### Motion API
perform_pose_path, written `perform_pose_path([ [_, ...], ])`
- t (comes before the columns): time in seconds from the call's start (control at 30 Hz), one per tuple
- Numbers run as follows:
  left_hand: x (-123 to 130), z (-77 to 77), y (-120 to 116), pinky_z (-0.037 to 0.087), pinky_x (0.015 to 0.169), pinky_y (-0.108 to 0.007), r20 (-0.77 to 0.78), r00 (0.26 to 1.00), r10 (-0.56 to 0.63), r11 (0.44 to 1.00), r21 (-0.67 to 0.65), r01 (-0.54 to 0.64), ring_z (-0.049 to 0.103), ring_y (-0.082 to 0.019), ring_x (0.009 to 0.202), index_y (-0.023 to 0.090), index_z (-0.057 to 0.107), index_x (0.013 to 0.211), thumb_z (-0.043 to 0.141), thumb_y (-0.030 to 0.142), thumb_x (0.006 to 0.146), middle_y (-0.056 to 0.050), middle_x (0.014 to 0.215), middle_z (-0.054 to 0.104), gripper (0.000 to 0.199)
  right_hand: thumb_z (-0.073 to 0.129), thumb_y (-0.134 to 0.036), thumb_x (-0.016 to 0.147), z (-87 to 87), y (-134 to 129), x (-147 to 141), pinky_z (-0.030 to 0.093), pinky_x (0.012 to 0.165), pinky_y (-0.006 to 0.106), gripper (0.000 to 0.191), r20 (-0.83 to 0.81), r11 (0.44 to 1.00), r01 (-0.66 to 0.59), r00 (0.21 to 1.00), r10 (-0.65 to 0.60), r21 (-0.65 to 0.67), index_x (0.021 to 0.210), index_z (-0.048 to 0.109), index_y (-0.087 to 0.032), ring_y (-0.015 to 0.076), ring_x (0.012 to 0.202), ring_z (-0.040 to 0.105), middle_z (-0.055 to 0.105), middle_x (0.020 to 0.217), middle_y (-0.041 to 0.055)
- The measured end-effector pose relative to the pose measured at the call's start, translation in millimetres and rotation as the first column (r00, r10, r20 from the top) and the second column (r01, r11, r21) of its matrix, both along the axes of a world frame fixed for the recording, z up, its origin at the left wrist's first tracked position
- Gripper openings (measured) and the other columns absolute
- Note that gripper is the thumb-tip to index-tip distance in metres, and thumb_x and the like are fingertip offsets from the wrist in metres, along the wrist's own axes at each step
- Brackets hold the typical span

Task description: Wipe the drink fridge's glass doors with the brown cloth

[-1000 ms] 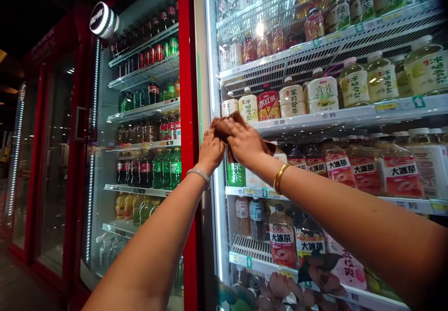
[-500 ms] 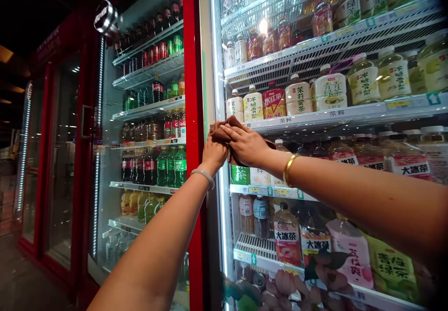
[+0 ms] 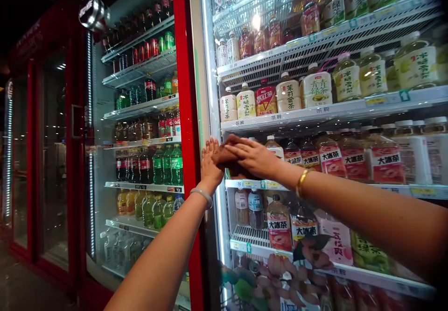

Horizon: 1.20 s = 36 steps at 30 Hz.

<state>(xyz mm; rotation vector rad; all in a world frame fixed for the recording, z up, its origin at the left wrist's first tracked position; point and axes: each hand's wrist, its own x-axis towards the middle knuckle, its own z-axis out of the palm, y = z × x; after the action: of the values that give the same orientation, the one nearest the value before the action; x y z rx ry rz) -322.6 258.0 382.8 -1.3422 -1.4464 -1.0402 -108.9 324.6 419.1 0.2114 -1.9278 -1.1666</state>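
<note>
My right hand (image 3: 258,158) presses a crumpled brown cloth (image 3: 229,151) against the glass door of the right-hand drinks fridge, close to its left edge. Its fingers stretch over the cloth and point left. Just beside it, my left hand (image 3: 211,168) lies against the fridge's edge strip, fingers extended and spread a little upward. The cloth sits between the two hands and partly covers the left hand's thumb side. Behind the glass stand bottles of tea, among them a red-labelled bottle (image 3: 266,97).
To the left stands a red-framed fridge (image 3: 185,115) with bottles and cans on several shelves. A shiny round fixture (image 3: 91,12) juts out at its upper left. Another red fridge with a door handle (image 3: 75,121) is farther left. Flower and leaf shapes (image 3: 280,278) show low on the glass.
Both hands have moved slightly down the door relative to the shelves, with the cloth. My left hand's fingers now lie spread on the edge. The view has shifted a little to the right.
</note>
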Motion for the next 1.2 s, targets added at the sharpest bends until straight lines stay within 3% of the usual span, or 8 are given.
perform_pose_path([
  [0.2,35,-12.8,8,0.01,0.135,-0.053,0.09,0.996,0.028,0.999,0.012,-0.029,0.002,-0.025,0.165,0.009,0.022,0.167,0.033,0.035,0.107,-0.018,0.176,0.015,0.067,0.061,-0.027,0.096,4.7,-2,12,0.029,0.128,0.066,0.028,-0.332,0.943,-0.039,0.94,-0.078,-0.331,0.114,0.077,-0.012,0.0361,0.153,0.041,0.041,0.165,0.021],
  [0.33,54,-27.5,9,0.012,0.134,-0.056,0.166,0.985,0.056,0.998,0.013,-0.059,0.007,-0.028,0.165,0.011,0.028,0.166,0.037,0.032,0.105,-0.02,0.174,0.02,0.065,0.066,-0.027,0.095,-44.4,-11,17,0.037,0.129,0.043,0.018,-0.068,0.978,-0.026,0.998,0.012,-0.207,0.104,0.08,-0.022,0.0196,0.141,0.056,0.056,0.157,0.0072],
  [0.4,64,-35.5,6,0.012,0.134,-0.057,0.178,0.983,0.055,0.998,0.012,-0.058,0.007,-0.029,0.165,0.012,0.027,0.167,0.038,0.032,0.105,-0.019,0.175,0.016,0.066,0.063,-0.025,0.096,-57.8,-3,44,0.037,0.129,0.043,0.017,-0.022,0.983,-0.021,1.0,0.017,-0.182,0.1,0.08,-0.021,0.0194,0.139,0.057,0.056,0.157,0.0074],
  [0.6,103,-43.0,10,0.012,0.132,-0.064,0.179,0.984,0.014,1.0,0.002,-0.015,0.004,-0.03,0.165,0.028,0.041,0.162,0.04,0.033,0.106,-0.009,0.176,0.016,0.056,0.056,-0.025,0.1,-33.2,8,75,0.032,0.128,0.061,0.035,-0.277,0.942,0.021,0.953,-0.12,-0.336,0.129,0.072,-0.013,0.0319,0.152,0.044,0.044,0.164,0.0176],
  [0.73,110,-42.2,16,0.006,0.134,-0.063,0.245,0.97,0.002,1.0,0.014,-0.006,0.007,-0.032,0.165,0.024,0.043,0.161,0.042,0.03,0.105,-0.01,0.175,0.022,0.056,0.058,-0.026,0.099,-59.7,-5,39,0.03,0.13,0.056,0.035,-0.235,0.935,0.033,0.964,-0.123,-0.352,0.128,0.073,-0.013,0.0299,0.149,0.047,0.043,0.165,0.0154],
  [0.83,109,-43.3,18,0.006,0.134,-0.064,0.254,0.967,-0.024,1.0,0.011,0.022,0.008,-0.033,0.165,0.027,0.039,0.163,0.046,0.035,0.105,-0.009,0.176,0.02,0.059,0.059,-0.03,0.1,-85.9,1,51,0.034,0.13,0.052,0.036,-0.152,0.971,0.042,0.985,-0.079,-0.236,0.131,0.071,-0.018,0.0261,0.148,0.048,0.044,0.165,0.0129],
  [1.0,117,-48.1,25,0.004,0.132,-0.068,0.248,0.966,-0.07,0.992,0.118,0.042,-0.001,-0.032,0.165,0.028,0.03,0.167,0.037,0.037,0.108,-0.008,0.177,0.009,0.06,0.055,-0.032,0.102,-75.1,13,92,0.031,0.132,0.052,0.033,-0.305,0.966,0.066,0.941,-0.144,-0.25,0.127,0.073,-0.019,0.0268,0.15,0.046,0.046,0.164,0.0131],
  [1.2,127,-53.5,31,0.009,0.139,-0.049,0.025,0.995,-0.095,0.991,0.1,0.092,0.011,-0.026,0.166,0.021,0.035,0.165,0.045,0.038,0.104,-0.005,0.175,0.025,0.064,0.053,-0.026,0.102,-86.0,5,73,0.031,0.131,0.055,0.028,-0.313,0.97,0.058,0.941,-0.132,-0.235,0.11,0.077,-0.016,0.0291,0.149,0.048,0.044,0.165,0.0146],
])
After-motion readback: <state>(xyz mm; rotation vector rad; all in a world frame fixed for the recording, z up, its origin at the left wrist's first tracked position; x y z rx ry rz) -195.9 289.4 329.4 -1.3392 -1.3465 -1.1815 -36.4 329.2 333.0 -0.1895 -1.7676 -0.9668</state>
